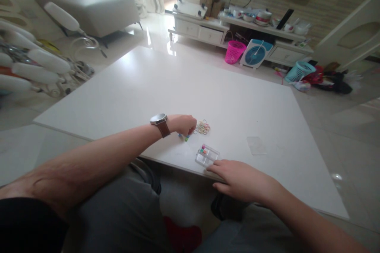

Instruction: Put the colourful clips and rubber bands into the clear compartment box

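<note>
My left hand [184,123], with a watch on its wrist, rests on the white table [148,87] with its fingers curled closed next to a small heap of coloured rubber bands [202,127]. A few small coloured bits [184,137] lie just under that hand; what the fingers pinch is hidden. My right hand [240,180] lies at the table's near edge, fingers stretched out, its fingertips touching a small clear plastic box [207,155] with compartments holding coloured pieces.
A clear flat lid [257,145] lies on the table to the right. Beyond the table are a pink basket [234,51], a blue fan [255,53], a teal basket [299,71], a low white cabinet [204,31] and a sofa [89,8].
</note>
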Available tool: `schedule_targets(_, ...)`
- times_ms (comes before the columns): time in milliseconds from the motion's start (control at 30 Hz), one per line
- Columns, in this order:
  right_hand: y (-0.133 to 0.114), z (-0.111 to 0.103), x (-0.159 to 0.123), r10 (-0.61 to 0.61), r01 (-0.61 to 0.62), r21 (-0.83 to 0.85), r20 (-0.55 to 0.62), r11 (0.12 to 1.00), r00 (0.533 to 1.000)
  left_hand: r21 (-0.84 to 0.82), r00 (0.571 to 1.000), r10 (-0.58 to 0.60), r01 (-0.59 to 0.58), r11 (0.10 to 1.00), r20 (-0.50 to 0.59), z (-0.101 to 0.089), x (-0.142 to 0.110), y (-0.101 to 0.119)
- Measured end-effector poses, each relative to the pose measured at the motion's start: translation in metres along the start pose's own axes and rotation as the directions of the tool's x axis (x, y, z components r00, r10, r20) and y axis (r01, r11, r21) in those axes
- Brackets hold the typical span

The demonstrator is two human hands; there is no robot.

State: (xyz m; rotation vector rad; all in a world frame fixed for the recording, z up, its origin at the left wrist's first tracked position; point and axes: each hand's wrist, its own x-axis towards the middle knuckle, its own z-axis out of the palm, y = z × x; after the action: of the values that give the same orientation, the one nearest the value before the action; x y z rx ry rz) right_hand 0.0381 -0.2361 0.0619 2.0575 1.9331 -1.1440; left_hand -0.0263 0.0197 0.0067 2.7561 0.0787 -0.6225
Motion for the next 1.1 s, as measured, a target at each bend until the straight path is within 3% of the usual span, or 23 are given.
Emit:
schedule_targets(167,0.001,0.001,0.0,-0.019,0.019,0.005,-0.001,1.0,1.0,-0.033,0.985,0.124,-0.129,0.991,-0.12,-0.005,0.001,0.002)
schedule_targets(333,0.002,0.003,0.0,-0.023,0.024,0.012,-0.012,1.0,1.0,-0.2,0.915,0.351,-0.389,0.899,-0.198,-0.008,0.001,0.025)
schedule_targets(433,0.002,0.004,0.0,-0.018,0.018,0.024,-0.014,1.0,1.0,-0.209,0.871,0.452,-0.487,0.848,-0.193,-0.003,0.003,0.041)
schedule_targets(767,0.004,0.004,-0.001,-0.02,0.02,0.029,-0.006,0.999,1.0,-0.084,0.834,0.524,-0.542,0.836,-0.172,0.003,0.011,0.059)
schedule_targets(1100,0.002,0.004,-0.002,-0.023,0.023,0.039,-0.017,0.999,1.0,0.106,0.809,0.554,-0.545,0.832,-0.196,0.005,0.006,0.062)
